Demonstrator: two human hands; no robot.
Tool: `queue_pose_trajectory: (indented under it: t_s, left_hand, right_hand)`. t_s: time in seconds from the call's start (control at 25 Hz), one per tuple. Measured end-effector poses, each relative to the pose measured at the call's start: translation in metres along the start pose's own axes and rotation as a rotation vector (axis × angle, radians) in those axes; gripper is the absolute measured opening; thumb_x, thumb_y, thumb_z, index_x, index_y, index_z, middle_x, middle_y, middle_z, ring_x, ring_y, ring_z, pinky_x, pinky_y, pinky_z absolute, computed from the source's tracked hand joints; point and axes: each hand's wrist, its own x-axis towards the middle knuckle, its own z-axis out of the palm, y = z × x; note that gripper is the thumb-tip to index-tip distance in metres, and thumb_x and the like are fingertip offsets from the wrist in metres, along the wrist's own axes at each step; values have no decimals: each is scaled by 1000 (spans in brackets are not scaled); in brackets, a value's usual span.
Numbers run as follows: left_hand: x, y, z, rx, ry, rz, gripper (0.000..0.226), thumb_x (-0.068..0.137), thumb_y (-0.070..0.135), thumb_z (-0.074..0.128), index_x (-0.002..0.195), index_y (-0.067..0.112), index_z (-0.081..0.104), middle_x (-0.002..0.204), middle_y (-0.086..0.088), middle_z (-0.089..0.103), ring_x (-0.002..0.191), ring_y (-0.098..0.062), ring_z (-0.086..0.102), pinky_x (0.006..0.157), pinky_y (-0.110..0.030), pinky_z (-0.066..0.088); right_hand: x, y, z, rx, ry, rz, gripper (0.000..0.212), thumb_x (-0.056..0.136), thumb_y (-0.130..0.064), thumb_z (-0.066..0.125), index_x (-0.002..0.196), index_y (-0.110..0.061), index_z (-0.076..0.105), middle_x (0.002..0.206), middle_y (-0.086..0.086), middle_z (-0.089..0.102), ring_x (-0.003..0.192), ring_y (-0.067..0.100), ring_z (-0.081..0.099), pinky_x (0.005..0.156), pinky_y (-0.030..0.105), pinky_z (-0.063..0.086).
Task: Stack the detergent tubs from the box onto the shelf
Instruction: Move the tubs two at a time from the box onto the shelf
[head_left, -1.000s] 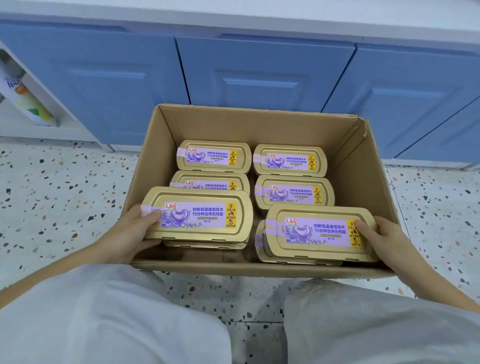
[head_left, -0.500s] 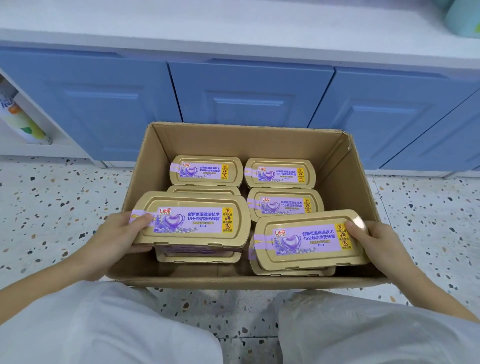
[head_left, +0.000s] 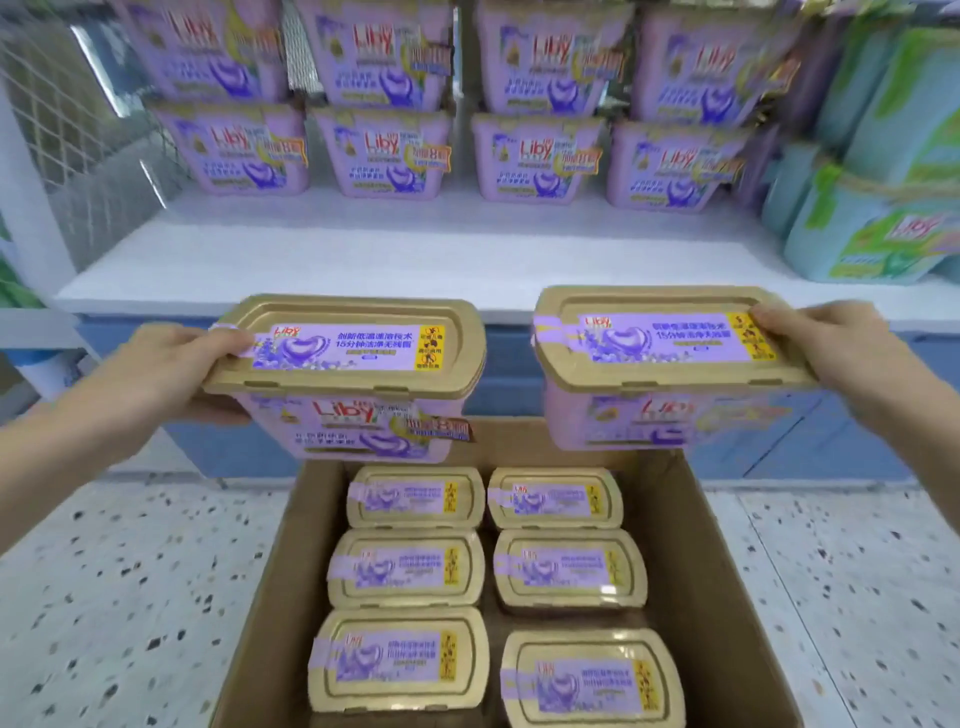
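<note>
Two held tubs (head_left: 347, 364), six in box (head_left: 727, 571), perhaps eight shelved (head_left: 384, 150)

Two lilac detergent tubs with gold lids are held level in mid-frame, the left tub (head_left: 353, 374) and the right tub (head_left: 665, 364) side by side and apart, above an open cardboard box (head_left: 727, 597). Six more tubs (head_left: 410, 566) lie in the box, lids up, at bottom centre. The white shelf (head_left: 415, 260) crosses the upper frame, with stacked tubs (head_left: 384, 150) along its back.
</note>
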Motion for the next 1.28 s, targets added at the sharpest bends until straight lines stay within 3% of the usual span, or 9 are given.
queue_pose_trajectory:
  t_s: [0.08,0.16,0.36,0.48,0.68,0.84,0.92,1.08,1.28]
  left_hand:
    - [18,33,-2,-9,-1,53,20,89,22,52,76,11,62,42,2,65,37,-11,63,42,-22,54]
    - [37,60,1,-18,10,104,20,89,22,52,76,8,59,41,4,64,35,-12,62,41,-23,54]
    - [84,105,16,-38,54,143,20,87,23,53,78,6,57,48,-5,66,33,-18,61,42,-29,55]
    - [108,116,31,-25,63,135,21,88,22,52,76,5,54,65,-13,63,30,-16,59,39,-28,53]
    - [141,111,47,18,24,86,22,89,22,51,74,5,53,70,-15,60,30,-17,59,37,-28,52]
    - [158,113,47,35,38,75,24,89,22,51,95,0,57,70,-16,60,54,-30,61,38,-30,52]
    - [161,116,50,65,56,76,26,89,23,51,98,-1,56,69,-16,60,55,-29,60,37,-30,51]
    - [161,118,53,93,67,71,27,89,27,50,95,1,55,69,-13,60,57,-30,59,43,-30,53]
    - [158,114,51,0,58,46,30,87,40,47,82,13,59,73,-11,64,63,-27,62,54,-35,56]
  right_hand:
    - [27,-33,-6,79,35,-20,38,88,-29,56,55,-10,50,32,-1,50,36,8,49,36,17,37]
    - [54,-57,-7,182,32,-11,33,88,-24,57,60,-7,50,25,-7,49,23,3,47,26,15,39]
    - [112,-84,9,214,23,23,26,86,-26,58,94,-2,59,70,11,58,31,10,57,30,31,49]
    - [143,-88,23,159,11,41,39,86,-28,59,109,3,57,91,17,62,55,27,61,34,36,50]
    - [173,-85,48,119,-13,107,40,87,-28,57,114,2,55,93,20,61,58,30,58,35,39,49]
    - [184,-89,58,139,-12,127,34,87,-26,57,107,1,54,90,20,60,57,28,55,27,32,45]
    - [184,-93,60,143,-11,145,31,87,-28,58,103,-2,53,95,20,60,58,28,55,27,31,45]
    - [177,-92,58,131,-57,171,36,87,-40,55,101,-7,55,75,10,60,50,25,60,43,29,51]
    - [161,-80,52,282,-178,163,44,89,-57,36,93,-18,55,80,7,58,74,23,56,71,39,48]
